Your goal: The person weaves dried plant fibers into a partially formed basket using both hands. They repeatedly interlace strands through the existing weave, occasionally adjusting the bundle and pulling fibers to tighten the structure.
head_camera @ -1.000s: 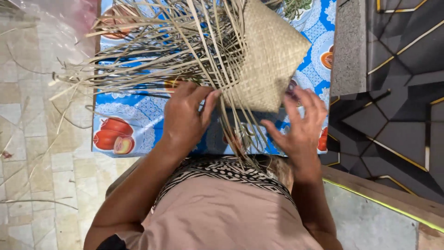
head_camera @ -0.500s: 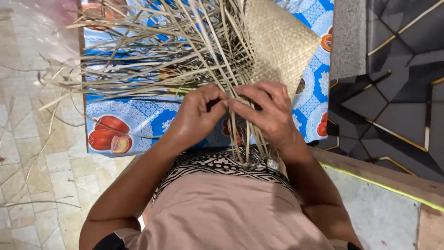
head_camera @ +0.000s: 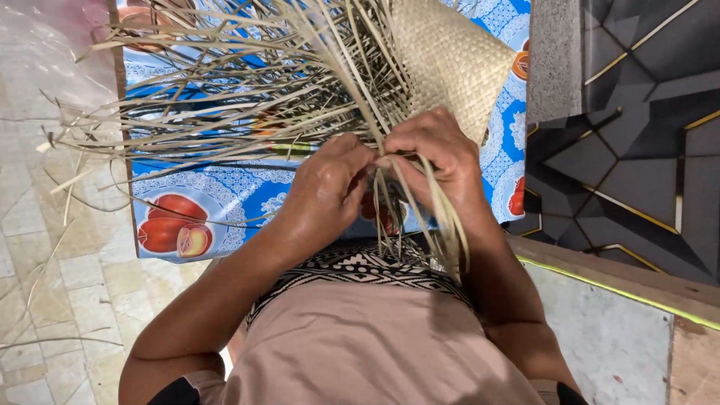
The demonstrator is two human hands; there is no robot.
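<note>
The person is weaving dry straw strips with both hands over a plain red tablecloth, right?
Not quite. Both hands, left and right, do pinch the straw strips, but the head view shows the tablecloth is blue and white with fruit pictures, not plain red.

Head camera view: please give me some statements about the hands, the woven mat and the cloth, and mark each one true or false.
1. Both hands meet at the loose straw strips beside the woven mat. True.
2. The left hand lies flat on the floor. False: it grips strips next to the right hand.
3. The cloth is blue with red fruit pictures. True.
4. The mat is fully woven. False: many strips stick out loose to the left.
</note>
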